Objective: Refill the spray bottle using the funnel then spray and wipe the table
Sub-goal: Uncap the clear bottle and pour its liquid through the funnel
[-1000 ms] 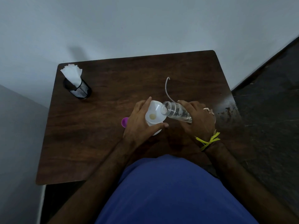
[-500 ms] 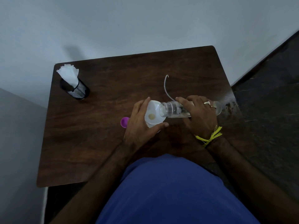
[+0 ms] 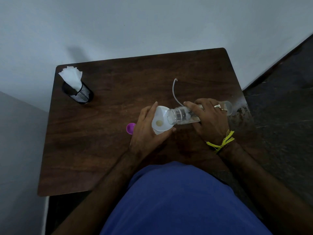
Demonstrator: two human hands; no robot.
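A dark wood-grain table (image 3: 101,150) with rounded corners stands against a pale grey wall (image 3: 135,22); dark flooring (image 3: 288,116) runs along its three o'clock side. At the table's ten o'clock corner a black mesh cup (image 3: 79,94) holds white paper napkins (image 3: 72,78) standing up out of it. Near the middle, a purple cap (image 3: 130,128) lies on the wood, just at nine o'clock of the left hand (image 3: 147,133). That hand's fingers wrap a white funnel (image 3: 160,121), thumb under its rim at five o'clock; what the funnel sits in is hidden by the hand. Over the funnel's three o'clock edge lies the open mouth of a clear plastic bottle (image 3: 179,116), tipped on its side, its base pointing to three o'clock. The right hand (image 3: 210,119), wearing a ring and a yellow wrist thread (image 3: 221,143), closes around the bottle's body from above. A thin white tube (image 3: 174,92) curves up toward twelve o'clock behind the bottle. A pale smear (image 3: 240,106) marks the table's three o'clock edge.
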